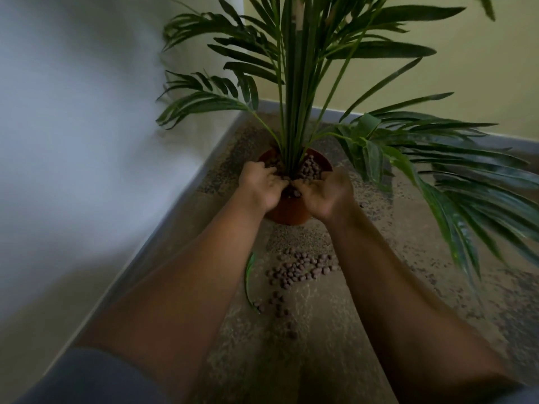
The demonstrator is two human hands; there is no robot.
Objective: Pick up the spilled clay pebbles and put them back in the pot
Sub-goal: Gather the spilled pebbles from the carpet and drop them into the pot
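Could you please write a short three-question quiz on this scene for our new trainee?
1. True or false: every spilled pebble is already back in the pot.
2. Where are the left hand and the right hand?
A. Flat on the floor
B. Together at the pot's near rim
C. Gripping the palm fronds
3. What lies on the floor just left of the spilled clay pebbles?

Key
1. False: a patch of pebbles remains on the floor between the forearms.
2. B: cupped together, with pebbles showing between them.
3. A fallen green leaf.
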